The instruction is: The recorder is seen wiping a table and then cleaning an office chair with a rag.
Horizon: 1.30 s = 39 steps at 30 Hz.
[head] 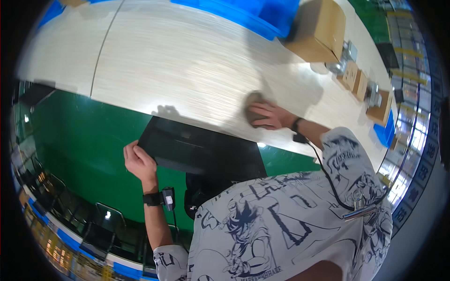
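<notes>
My right hand [267, 115] lies over a brownish-grey cloth or pad [254, 107], blurred, pressed on the pale tabletop [168, 63] near its front edge. Whether the fingers grip it or only press it down cannot be told. Off the table's near side, my left hand [140, 159] has curled fingers at the corner of a black flat panel or sheet [204, 147], which reaches in below the table edge. The fingers seem to touch that corner, but a firm grip cannot be made out. Each wrist wears a black strap with a small cabled device.
A blue plastic bin [242, 15] stands at the table's far side, beside an open cardboard box [316, 33]. Clear containers [342, 58] and small cardboard boxes [355, 80] line the right side, with another blue bin [385, 130]. Black chairs [100, 232] stand on the green floor behind.
</notes>
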Available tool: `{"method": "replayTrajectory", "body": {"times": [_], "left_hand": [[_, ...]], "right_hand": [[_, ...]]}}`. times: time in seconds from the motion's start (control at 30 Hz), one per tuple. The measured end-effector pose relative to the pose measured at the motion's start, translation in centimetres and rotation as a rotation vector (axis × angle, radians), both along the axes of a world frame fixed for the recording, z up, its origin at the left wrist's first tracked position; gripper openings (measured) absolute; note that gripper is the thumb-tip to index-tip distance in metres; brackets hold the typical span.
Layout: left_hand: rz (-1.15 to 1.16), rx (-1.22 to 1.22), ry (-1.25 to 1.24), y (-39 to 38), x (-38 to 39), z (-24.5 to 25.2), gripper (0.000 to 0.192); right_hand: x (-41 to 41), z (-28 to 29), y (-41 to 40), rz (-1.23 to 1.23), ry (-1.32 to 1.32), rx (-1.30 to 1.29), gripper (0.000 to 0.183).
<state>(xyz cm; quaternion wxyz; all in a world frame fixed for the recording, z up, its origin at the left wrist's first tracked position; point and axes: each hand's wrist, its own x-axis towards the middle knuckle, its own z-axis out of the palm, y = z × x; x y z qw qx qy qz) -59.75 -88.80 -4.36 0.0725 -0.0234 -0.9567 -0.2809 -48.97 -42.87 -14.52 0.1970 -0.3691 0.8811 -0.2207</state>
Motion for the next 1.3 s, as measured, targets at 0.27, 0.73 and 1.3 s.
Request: {"method": "replayTrajectory", "body": {"times": [0.27,0.73,1.3], "left_hand": [[0.039,0.096,0.075,0.7,0.1,-0.8,0.012],[0.071,0.049,-0.390,-5.7,2.2,-6.1,0.044],[1.034,0.766,-1.151,-26.2,27.0,-25.3,0.083]], "right_hand": [[-7.2,-1.7,-1.3,-0.629,0.259,0.181,0.079],[-12.1,2.0,-16.3,0.318,-0.276,0.255,0.023],[-17.3,-2.7,-12.3,0.893,0.201,-0.202,0.036]]}}
